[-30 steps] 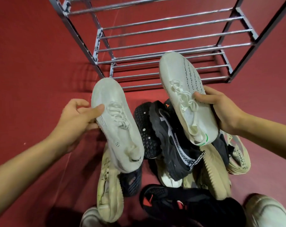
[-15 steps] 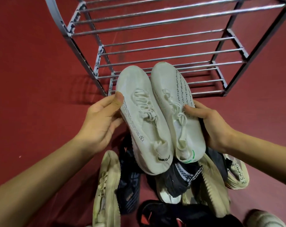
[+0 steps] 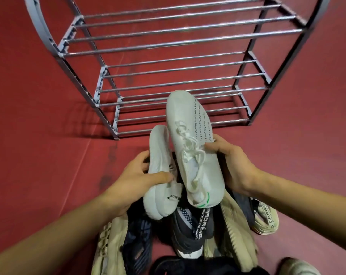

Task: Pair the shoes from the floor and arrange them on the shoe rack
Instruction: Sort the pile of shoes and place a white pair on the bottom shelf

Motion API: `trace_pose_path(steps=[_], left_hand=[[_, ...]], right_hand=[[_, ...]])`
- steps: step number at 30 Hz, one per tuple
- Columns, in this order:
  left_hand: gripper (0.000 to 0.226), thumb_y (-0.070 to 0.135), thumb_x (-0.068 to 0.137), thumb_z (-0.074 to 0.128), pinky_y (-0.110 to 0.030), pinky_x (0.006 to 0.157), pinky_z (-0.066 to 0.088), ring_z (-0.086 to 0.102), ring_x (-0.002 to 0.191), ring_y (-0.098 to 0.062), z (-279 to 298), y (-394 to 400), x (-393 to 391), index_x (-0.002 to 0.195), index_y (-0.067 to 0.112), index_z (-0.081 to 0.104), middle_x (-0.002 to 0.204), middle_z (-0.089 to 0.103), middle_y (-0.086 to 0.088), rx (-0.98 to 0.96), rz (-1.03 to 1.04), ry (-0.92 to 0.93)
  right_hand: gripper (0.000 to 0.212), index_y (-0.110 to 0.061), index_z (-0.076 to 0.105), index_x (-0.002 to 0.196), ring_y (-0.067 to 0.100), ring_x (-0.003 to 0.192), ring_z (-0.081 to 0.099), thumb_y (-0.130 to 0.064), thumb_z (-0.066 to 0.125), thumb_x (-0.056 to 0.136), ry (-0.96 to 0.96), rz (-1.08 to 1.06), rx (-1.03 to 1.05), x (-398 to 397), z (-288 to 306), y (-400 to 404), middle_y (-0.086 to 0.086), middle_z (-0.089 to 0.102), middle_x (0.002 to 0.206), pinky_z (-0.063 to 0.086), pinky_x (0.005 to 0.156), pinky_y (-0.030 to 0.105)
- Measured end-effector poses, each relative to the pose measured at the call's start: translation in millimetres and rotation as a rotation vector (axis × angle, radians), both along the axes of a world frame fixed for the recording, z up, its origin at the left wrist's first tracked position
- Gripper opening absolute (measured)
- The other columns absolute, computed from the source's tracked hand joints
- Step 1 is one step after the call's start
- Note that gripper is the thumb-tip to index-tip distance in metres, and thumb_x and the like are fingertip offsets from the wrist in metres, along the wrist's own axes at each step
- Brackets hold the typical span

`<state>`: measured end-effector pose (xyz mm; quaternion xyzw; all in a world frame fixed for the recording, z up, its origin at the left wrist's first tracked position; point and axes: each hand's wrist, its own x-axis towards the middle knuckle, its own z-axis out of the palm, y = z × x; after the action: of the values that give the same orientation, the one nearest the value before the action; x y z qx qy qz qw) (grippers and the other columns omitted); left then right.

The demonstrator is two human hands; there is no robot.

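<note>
I hold two white knit sneakers side by side over the shoe pile. My left hand (image 3: 137,180) grips the left white sneaker (image 3: 160,171), which is turned on its side with its heel toward me. My right hand (image 3: 232,165) grips the right white sneaker (image 3: 192,147) from its outer side; its laces face up and its toe points at the rack. The metal shoe rack (image 3: 174,76) stands just beyond, its bar shelves bare.
Below my hands a pile of shoes lies on the red floor (image 3: 39,135): a black sneaker with a lettered strap (image 3: 188,231), beige knit sneakers (image 3: 235,235), a dark shoe (image 3: 136,245) and a cream one (image 3: 106,251) at the left.
The left sneaker has rolled onto its side and dropped lower in my left hand. The right sneaker has shifted forward toward the rack. The rack now looks closer and larger.
</note>
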<state>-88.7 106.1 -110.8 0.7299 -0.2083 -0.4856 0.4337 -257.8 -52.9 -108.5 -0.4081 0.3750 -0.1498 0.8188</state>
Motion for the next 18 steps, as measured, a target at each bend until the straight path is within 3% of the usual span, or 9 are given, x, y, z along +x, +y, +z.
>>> trace_pose_path(steps=[3,5,8,10,13,16,18], left_hand=[[0.052,-0.007,0.073,0.071,-0.053,0.091,0.059,0.077,0.094,-0.028,-3,0,6,0.118,0.019,0.065,0.103,0.079,-0.010,0.014,0.045,-0.052],[0.053,-0.016,0.072,0.064,-0.054,0.090,0.059,0.076,0.095,-0.034,-3,8,15,0.118,0.010,0.067,0.106,0.078,-0.017,-0.025,0.080,0.022],[0.059,-0.011,0.064,0.065,-0.047,0.081,0.062,0.074,0.096,-0.039,-3,26,33,0.121,0.003,0.066,0.113,0.074,-0.026,-0.101,0.093,0.202],[0.064,-0.009,0.067,0.071,-0.051,0.088,0.060,0.071,0.105,-0.042,-2,39,46,0.129,0.006,0.063,0.122,0.071,-0.025,-0.145,0.038,0.250],[0.069,-0.006,0.074,0.073,-0.056,0.097,0.055,0.066,0.116,-0.045,-3,58,56,0.139,0.011,0.058,0.130,0.068,-0.023,-0.167,-0.034,0.274],[0.059,-0.004,0.075,0.070,-0.044,0.083,0.062,0.071,0.108,-0.041,-4,66,57,0.132,0.007,0.062,0.123,0.072,-0.022,-0.161,-0.002,0.278],[0.035,-0.002,0.076,0.068,-0.031,0.065,0.062,0.077,0.085,-0.030,-13,68,55,0.111,0.000,0.068,0.100,0.079,-0.016,-0.082,0.093,0.216]], right_hand=[[0.048,-0.015,0.064,0.123,0.034,0.110,0.066,-0.012,0.057,0.076,-0.001,0.009,-0.037,-2,-2,-3,0.013,0.071,0.123,0.042,0.108,0.058],[0.049,-0.015,0.064,0.123,0.033,0.106,0.066,-0.013,0.057,0.075,0.011,0.020,-0.065,-4,-1,-5,0.013,0.071,0.121,0.046,0.105,0.056],[0.041,-0.013,0.062,0.125,0.029,0.097,0.069,-0.006,0.050,0.087,0.015,0.017,-0.104,-12,1,-12,0.012,0.073,0.115,0.056,0.089,0.046],[0.041,-0.014,0.061,0.125,0.025,0.090,0.071,-0.003,0.046,0.089,0.022,0.004,-0.114,-20,0,-18,0.010,0.074,0.112,0.057,0.079,0.041],[0.039,-0.016,0.063,0.124,0.026,0.092,0.071,-0.005,0.047,0.089,0.062,-0.012,-0.141,-29,-3,-26,0.010,0.074,0.115,0.055,0.084,0.044],[0.038,-0.016,0.064,0.122,0.027,0.094,0.070,-0.005,0.046,0.090,0.086,-0.052,-0.141,-37,-3,-31,0.009,0.074,0.115,0.054,0.089,0.046],[0.035,-0.016,0.063,0.120,0.025,0.089,0.071,-0.005,0.045,0.091,0.094,-0.070,-0.151,-40,-1,-35,0.008,0.074,0.110,0.054,0.084,0.043]])
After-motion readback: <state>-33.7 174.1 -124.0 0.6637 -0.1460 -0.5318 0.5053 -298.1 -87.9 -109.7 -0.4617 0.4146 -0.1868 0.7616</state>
